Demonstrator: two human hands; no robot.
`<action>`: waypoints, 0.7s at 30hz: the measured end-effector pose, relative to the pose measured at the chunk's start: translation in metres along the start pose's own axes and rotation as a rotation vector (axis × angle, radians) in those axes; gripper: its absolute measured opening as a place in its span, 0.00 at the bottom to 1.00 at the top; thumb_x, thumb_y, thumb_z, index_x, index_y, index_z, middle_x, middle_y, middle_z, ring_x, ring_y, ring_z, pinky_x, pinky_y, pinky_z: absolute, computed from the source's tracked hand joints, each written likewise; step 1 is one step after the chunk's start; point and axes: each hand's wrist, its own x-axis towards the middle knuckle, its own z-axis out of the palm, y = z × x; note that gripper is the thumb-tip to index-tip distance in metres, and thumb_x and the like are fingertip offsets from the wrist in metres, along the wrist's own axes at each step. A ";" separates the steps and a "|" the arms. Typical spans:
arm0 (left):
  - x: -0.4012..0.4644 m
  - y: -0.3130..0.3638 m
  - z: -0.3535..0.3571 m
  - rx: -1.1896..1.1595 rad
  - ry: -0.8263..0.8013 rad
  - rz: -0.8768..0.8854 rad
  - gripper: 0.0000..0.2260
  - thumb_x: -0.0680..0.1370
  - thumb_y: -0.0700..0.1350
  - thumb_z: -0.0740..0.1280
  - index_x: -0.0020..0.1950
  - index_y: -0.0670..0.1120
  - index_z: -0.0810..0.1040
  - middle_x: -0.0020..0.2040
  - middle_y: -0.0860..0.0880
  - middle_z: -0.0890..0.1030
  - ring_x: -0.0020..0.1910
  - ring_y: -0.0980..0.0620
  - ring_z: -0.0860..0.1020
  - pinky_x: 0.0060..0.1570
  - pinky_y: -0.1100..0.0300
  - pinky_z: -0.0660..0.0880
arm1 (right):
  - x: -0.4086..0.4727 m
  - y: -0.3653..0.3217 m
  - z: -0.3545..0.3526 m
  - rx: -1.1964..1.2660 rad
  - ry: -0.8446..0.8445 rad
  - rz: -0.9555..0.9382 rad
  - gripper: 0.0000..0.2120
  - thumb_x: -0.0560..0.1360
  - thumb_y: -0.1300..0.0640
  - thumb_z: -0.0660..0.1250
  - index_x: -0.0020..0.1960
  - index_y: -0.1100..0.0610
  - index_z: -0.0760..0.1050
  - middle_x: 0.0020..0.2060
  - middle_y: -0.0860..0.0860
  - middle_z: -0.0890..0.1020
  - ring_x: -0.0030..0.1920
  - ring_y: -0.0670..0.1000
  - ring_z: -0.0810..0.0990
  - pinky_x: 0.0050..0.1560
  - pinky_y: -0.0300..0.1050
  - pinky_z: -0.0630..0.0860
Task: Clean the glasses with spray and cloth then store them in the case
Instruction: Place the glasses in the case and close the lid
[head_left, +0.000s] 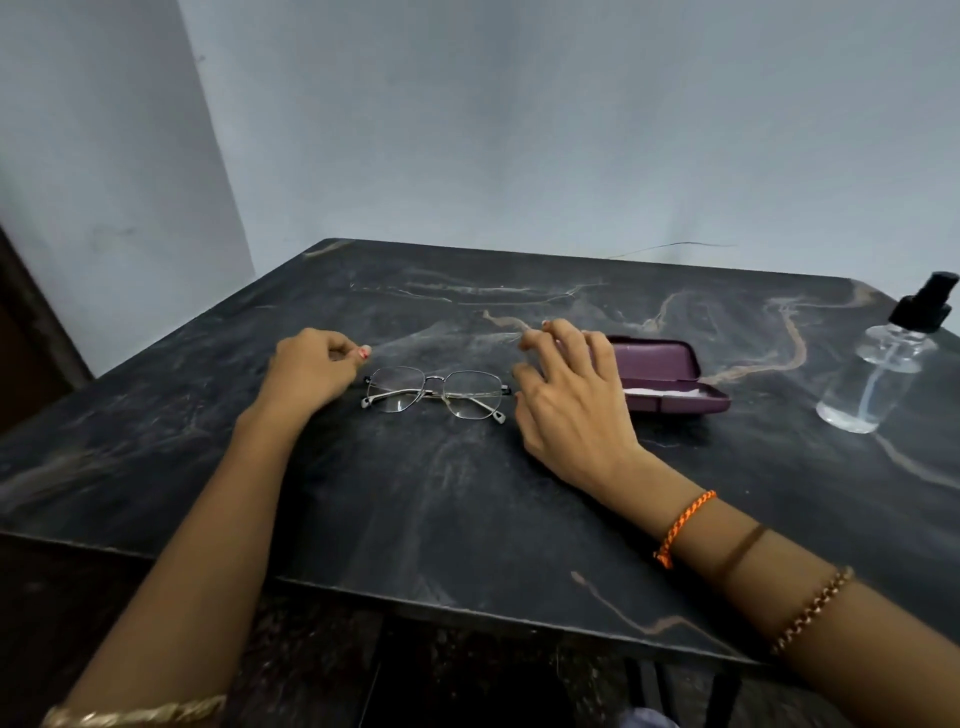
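The glasses (435, 393) lie folded on the dark marbled table (467, 493), lenses facing up, right between the person's two hands. The left hand (311, 371) rests on the tabletop just off the frame's left end, its fingers (340, 348) curled loosely inward with nothing in them; a painted thumbnail points toward the hinge but does not seem to touch it. The right hand (569, 395) sits at the frame's other end, fingers (563, 338) spread and bent, empty, with the thumb close against the right hinge; whether it touches I cannot tell. Just beyond those right fingers a purple case (670, 382) lies open, a strip of something white showing inside, likely the cloth. Well off to the right of that hand stands a clear spray bottle (878, 374) with a black pump top. An orange thread band (683, 527) circles the right wrist.
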 end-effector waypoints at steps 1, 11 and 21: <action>0.001 -0.002 -0.002 -0.032 -0.032 -0.013 0.10 0.76 0.49 0.65 0.44 0.45 0.82 0.29 0.46 0.75 0.33 0.46 0.75 0.39 0.58 0.71 | 0.001 -0.001 0.001 0.019 -0.002 0.002 0.09 0.65 0.54 0.68 0.41 0.58 0.80 0.53 0.54 0.80 0.60 0.54 0.63 0.58 0.52 0.58; 0.004 -0.011 -0.012 -0.187 -0.373 0.047 0.07 0.76 0.33 0.64 0.48 0.41 0.79 0.29 0.46 0.67 0.23 0.57 0.67 0.20 0.74 0.66 | 0.001 0.000 0.007 0.157 -0.027 0.032 0.07 0.68 0.57 0.67 0.40 0.60 0.81 0.50 0.55 0.80 0.59 0.62 0.73 0.55 0.52 0.55; 0.005 -0.011 -0.011 -0.198 -0.362 0.092 0.07 0.71 0.31 0.69 0.43 0.42 0.80 0.31 0.47 0.77 0.19 0.63 0.70 0.20 0.74 0.68 | 0.001 0.001 0.009 0.242 0.012 0.024 0.07 0.69 0.57 0.68 0.40 0.60 0.81 0.47 0.55 0.81 0.58 0.62 0.74 0.53 0.51 0.57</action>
